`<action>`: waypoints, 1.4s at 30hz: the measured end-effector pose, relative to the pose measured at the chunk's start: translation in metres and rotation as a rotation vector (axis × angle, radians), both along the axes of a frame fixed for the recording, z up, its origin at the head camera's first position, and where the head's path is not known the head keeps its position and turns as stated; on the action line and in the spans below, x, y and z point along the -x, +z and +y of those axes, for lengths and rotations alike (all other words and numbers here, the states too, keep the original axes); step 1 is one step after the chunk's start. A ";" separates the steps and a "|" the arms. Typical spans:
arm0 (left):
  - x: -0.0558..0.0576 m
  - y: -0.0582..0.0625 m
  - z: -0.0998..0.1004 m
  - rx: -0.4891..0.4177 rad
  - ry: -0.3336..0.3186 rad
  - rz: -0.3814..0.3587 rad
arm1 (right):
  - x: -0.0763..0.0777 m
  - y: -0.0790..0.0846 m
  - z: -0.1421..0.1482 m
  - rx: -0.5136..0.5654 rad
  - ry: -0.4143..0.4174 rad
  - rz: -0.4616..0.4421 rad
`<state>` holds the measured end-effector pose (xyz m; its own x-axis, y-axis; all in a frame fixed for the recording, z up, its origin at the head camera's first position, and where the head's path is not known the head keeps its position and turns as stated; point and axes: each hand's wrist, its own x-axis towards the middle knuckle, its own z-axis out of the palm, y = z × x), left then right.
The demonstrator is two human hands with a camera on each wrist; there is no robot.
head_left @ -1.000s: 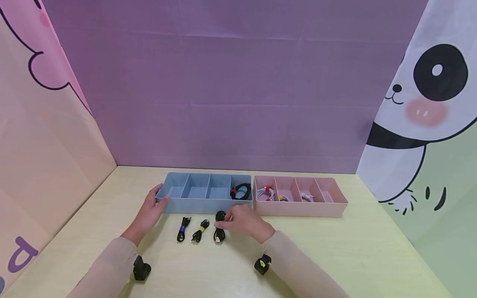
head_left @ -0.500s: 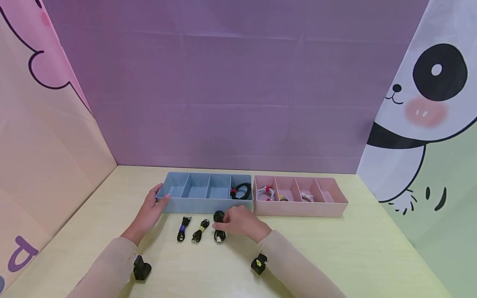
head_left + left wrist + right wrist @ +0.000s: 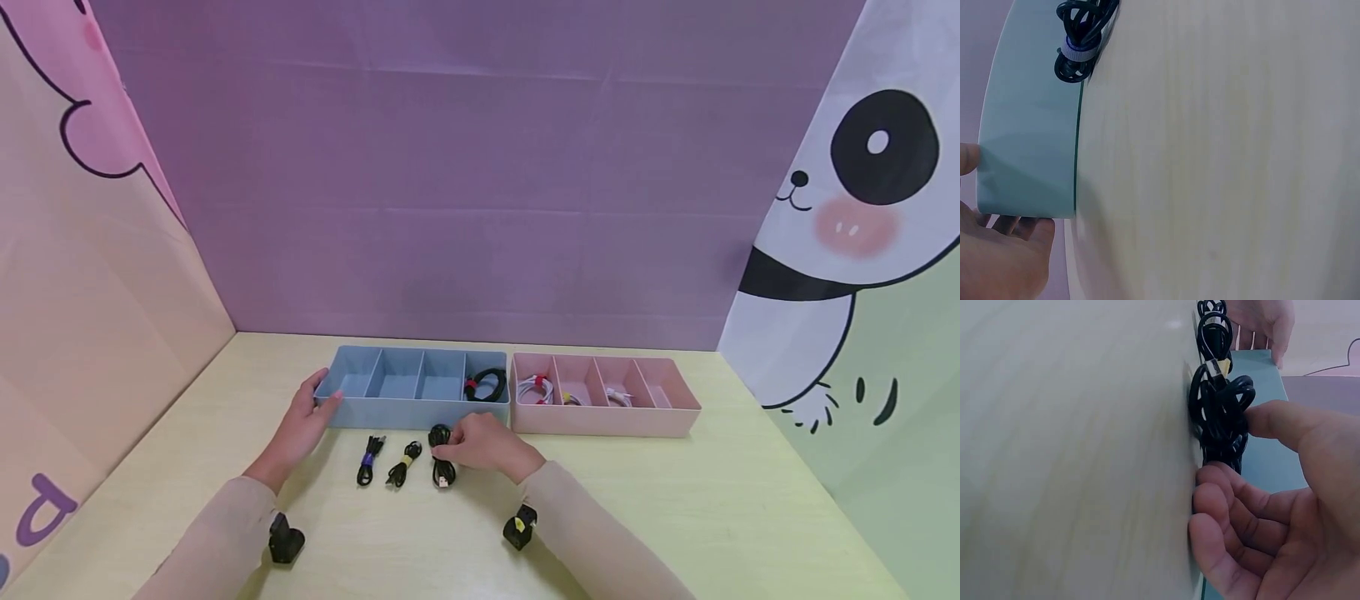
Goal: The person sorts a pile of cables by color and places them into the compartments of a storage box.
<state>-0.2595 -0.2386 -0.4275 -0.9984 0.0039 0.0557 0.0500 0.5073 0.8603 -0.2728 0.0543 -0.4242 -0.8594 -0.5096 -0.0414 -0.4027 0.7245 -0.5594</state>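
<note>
Tabletop (image 3: 405,550) nearest, pale, with beige sleeves (image 3: 600,533) reaching in at four and eight o'clock, taking the black cable bundle (image 3: 442,472) as the dial's centre and twelve as straight away from the body. At that centre, just in front of the blue tray (image 3: 397,414): lifted or resting, cannot tell. Right hand (image 3: 491,443) at three o'clock, thumb and curled fingers pinched on the bundle. At nine o'clock, yellow-tied cable (image 3: 405,463), then purple-tied cable (image 3: 368,460). For a sound grip, catch every loop between thumb and fingertips so no strand slips free; mind the pale plug (image 3: 443,482) at six o'clock, likely to snag. Best lifted straight up, clear of the tray's front wall. Between nine and ten, left hand (image 3: 302,423) clamped round the tray's end, thumb at the front rim; enough to steady, without pushing. At one o'clock, in the tray's rightmost compartment, red-tied black coil (image 3: 472,388). Between two and three, pink tray (image 3: 600,422), pale cables in the first three compartments from the left. Farthest, at twelve, purple backdrop (image 3: 480,183).
</note>
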 end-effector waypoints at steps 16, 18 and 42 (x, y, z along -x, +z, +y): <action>-0.003 0.003 0.001 -0.027 -0.010 0.036 | 0.000 -0.003 0.000 0.045 -0.036 -0.002; -0.003 0.004 0.001 -0.023 -0.007 0.035 | 0.000 -0.002 0.001 0.062 -0.037 -0.007; -0.006 0.006 0.002 -0.019 0.003 0.020 | -0.003 0.004 0.005 0.150 0.004 0.028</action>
